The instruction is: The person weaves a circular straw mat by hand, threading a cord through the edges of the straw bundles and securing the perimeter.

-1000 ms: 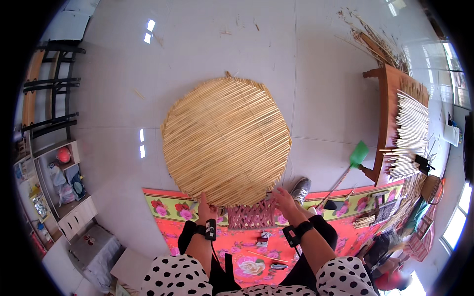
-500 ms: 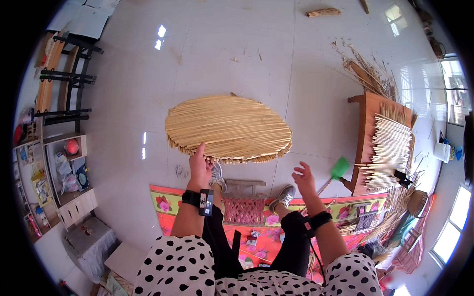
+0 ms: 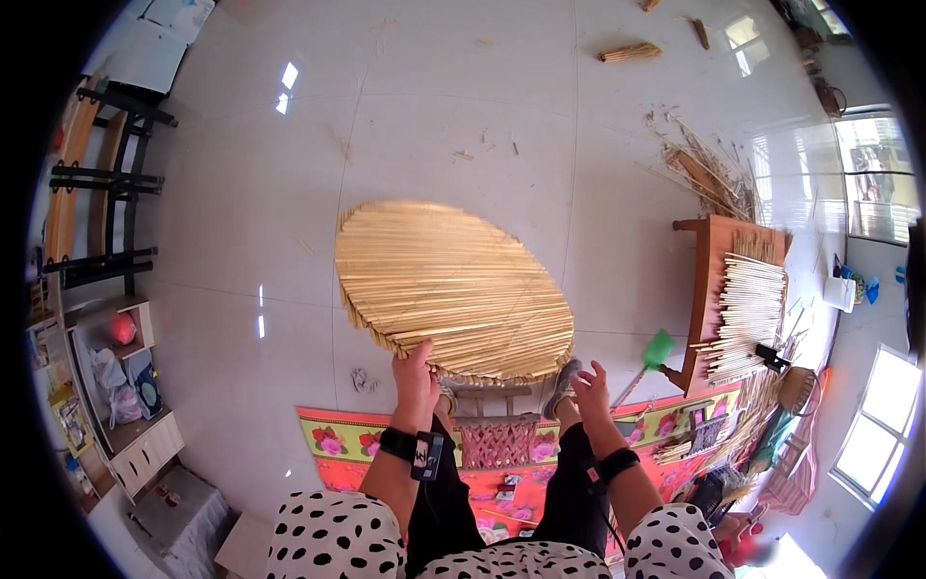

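Before the wearer, over the floor (image 3: 241, 212): round mat (image 3: 453, 289) of straw-col. stalks laid side by side, tilted; contact of far rim w/ floor can't be told. L hand (image 3: 415, 386) grips near-L rim, thumb on upper face, fingers mostly hidden below. R hand (image 3: 591, 391) unloaded, fingers loosely spread, just beside near-R rim but apart from it. Main risk, as judged: support on one side only. W/ the grip off-centre, the mat's wt. could twist it about the L thumb, R side dropping, esp. if the R hand is late to the rim. Cause no. 2: the pinch bears on only a few stalk ends; under load these may bend, split or slip out of line, poss. loosening the edge. Cause no. 3: clearance. Near-R rim lies close over the R shoe (image 3: 566, 379), partly hiding it; a drop or a short step might put rim under sole or knock stalks askew. Near rim also lies just ahead of the stool (image 3: 497, 442), whose frame could catch a low edge during a turn. Far rim, if let down hard, might strike the floor & flex the mat; scraps (image 3: 464, 154) there could lodge between stalks. Lower risk: swatter (image 3: 658, 349) & desk (image 3: 712, 280) w/ its loose stalks (image 3: 752, 309), both to R, clear of the mat unless it swings wide.
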The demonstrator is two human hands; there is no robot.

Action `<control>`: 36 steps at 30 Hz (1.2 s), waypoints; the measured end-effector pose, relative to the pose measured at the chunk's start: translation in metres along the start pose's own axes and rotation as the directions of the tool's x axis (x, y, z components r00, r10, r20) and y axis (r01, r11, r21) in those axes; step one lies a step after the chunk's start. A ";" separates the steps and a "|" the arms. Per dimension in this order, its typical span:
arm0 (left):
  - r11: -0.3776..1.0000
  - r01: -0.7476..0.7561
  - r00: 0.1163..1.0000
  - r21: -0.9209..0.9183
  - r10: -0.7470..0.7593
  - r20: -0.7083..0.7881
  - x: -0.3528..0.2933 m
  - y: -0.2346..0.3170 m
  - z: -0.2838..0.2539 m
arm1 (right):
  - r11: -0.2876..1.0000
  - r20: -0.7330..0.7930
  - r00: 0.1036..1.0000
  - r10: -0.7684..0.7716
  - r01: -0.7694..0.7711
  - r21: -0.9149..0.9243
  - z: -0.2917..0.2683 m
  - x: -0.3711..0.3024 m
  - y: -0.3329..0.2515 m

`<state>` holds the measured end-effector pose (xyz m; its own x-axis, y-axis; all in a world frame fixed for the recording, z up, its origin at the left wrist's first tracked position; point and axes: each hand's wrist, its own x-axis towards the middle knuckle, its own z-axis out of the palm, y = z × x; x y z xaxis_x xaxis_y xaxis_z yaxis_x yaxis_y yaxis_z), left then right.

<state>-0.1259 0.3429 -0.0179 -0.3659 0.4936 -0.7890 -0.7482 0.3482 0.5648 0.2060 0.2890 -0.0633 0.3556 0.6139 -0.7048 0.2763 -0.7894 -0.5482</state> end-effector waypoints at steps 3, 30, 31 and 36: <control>0.998 -0.065 0.997 -0.023 0.065 0.028 0.015 -0.010 -0.006 | 0.813 0.176 0.940 0.291 -0.340 0.473 0.012 0.016 -0.027; 0.901 -0.329 0.776 -0.285 0.429 0.462 0.083 -0.049 -0.024 | 0.484 0.542 0.677 -0.498 -0.302 0.822 0.055 0.160 -0.012; 0.881 -0.329 0.748 -0.340 0.463 0.476 0.080 -0.045 -0.027 | 0.473 0.503 0.668 -0.548 -0.249 0.845 0.051 0.151 -0.024; 0.814 -0.368 0.652 -0.451 0.571 0.499 0.084 -0.037 0.006 | 0.304 0.251 0.610 -0.752 -0.018 0.953 0.028 0.122 -0.077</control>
<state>-0.1252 0.3763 -0.1038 -0.3895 0.9183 -0.0711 -0.7236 -0.2573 0.6405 0.2029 0.4247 -0.1192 -0.2151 0.9678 -0.1305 -0.7728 -0.2504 -0.5831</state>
